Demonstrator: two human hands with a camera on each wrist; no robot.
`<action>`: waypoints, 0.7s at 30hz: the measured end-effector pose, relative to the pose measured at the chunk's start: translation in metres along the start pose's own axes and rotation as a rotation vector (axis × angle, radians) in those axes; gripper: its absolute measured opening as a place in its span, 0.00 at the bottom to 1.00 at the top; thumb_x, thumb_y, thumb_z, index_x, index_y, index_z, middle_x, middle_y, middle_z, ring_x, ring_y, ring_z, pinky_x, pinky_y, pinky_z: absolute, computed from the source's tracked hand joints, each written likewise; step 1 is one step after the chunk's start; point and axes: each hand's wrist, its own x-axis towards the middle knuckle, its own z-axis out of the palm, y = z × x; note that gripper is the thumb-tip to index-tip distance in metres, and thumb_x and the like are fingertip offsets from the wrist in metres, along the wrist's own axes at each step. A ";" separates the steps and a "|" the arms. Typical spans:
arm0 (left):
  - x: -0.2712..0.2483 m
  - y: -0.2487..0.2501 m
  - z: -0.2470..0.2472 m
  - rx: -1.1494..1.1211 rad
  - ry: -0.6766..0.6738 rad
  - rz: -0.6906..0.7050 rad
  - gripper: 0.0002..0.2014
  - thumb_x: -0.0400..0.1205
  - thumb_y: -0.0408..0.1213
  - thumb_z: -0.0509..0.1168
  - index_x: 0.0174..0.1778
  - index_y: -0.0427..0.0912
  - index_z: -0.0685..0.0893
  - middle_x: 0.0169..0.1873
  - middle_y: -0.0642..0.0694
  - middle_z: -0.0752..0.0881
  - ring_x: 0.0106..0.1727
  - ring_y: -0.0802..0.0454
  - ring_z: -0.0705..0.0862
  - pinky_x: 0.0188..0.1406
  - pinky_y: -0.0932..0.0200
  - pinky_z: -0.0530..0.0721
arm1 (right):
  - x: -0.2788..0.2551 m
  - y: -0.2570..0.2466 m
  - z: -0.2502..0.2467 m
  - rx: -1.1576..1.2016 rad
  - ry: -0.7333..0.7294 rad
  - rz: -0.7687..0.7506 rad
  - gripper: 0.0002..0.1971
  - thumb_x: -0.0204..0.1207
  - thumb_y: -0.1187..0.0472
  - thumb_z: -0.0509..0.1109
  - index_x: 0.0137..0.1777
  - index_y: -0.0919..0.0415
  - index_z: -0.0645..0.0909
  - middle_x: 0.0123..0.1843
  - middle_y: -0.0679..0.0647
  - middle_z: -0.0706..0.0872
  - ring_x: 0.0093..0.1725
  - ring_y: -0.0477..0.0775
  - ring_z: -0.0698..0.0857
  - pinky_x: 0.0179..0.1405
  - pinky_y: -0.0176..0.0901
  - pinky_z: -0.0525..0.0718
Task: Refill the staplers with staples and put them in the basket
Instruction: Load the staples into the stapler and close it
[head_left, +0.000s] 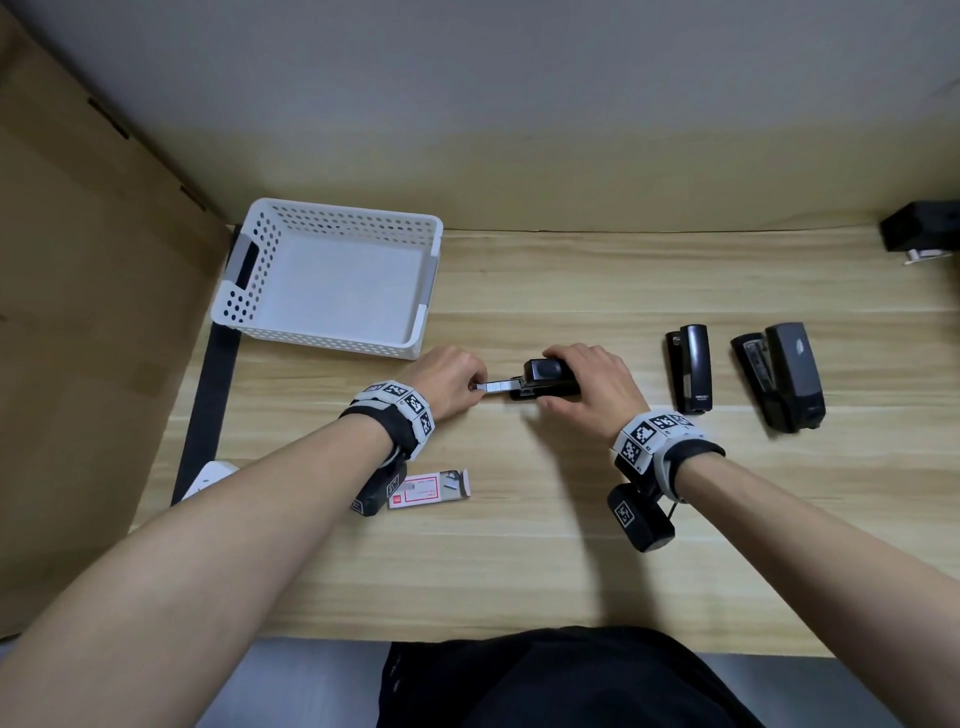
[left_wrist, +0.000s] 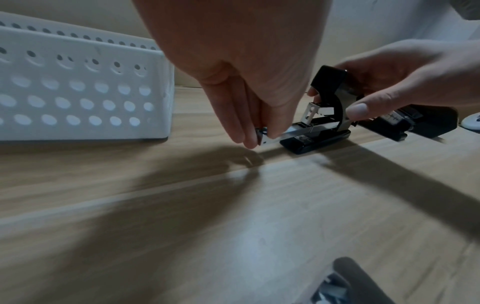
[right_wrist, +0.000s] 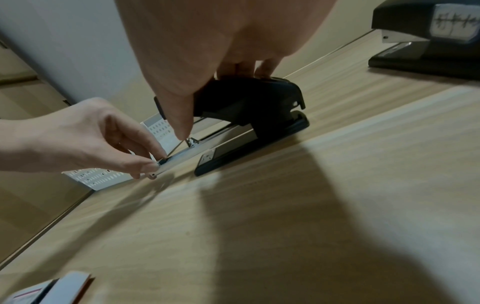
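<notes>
A black stapler lies at the table's middle, its top lifted and its metal staple rail slid out to the left. My right hand grips the stapler's body from above. My left hand pinches the rail's outer end. The white perforated basket stands at the back left, a short way behind my left hand. Two more black staplers lie to the right. An opened staple box lies near my left wrist.
A cardboard wall rises along the left side and a black strip runs along the table's left edge. A black device sits at the far right rear. A white object shows at the left edge.
</notes>
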 end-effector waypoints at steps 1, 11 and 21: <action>0.001 -0.001 0.001 -0.016 0.005 0.000 0.09 0.81 0.41 0.68 0.52 0.44 0.91 0.47 0.48 0.90 0.48 0.49 0.86 0.48 0.55 0.83 | 0.000 0.000 0.000 0.002 0.003 0.001 0.29 0.70 0.45 0.74 0.69 0.51 0.74 0.61 0.50 0.82 0.59 0.58 0.78 0.59 0.51 0.70; 0.004 -0.005 0.005 -0.139 0.018 -0.058 0.06 0.77 0.41 0.75 0.47 0.45 0.90 0.45 0.50 0.90 0.44 0.53 0.85 0.46 0.57 0.83 | 0.000 -0.002 0.000 0.014 0.002 0.013 0.25 0.71 0.45 0.73 0.66 0.49 0.75 0.59 0.48 0.82 0.57 0.56 0.78 0.59 0.51 0.70; -0.022 -0.016 0.009 -0.233 0.052 -0.132 0.12 0.74 0.36 0.77 0.53 0.42 0.89 0.42 0.52 0.88 0.43 0.55 0.85 0.48 0.57 0.87 | 0.006 -0.001 -0.003 -0.070 -0.041 -0.026 0.20 0.78 0.50 0.70 0.68 0.52 0.74 0.58 0.52 0.83 0.56 0.59 0.80 0.57 0.55 0.76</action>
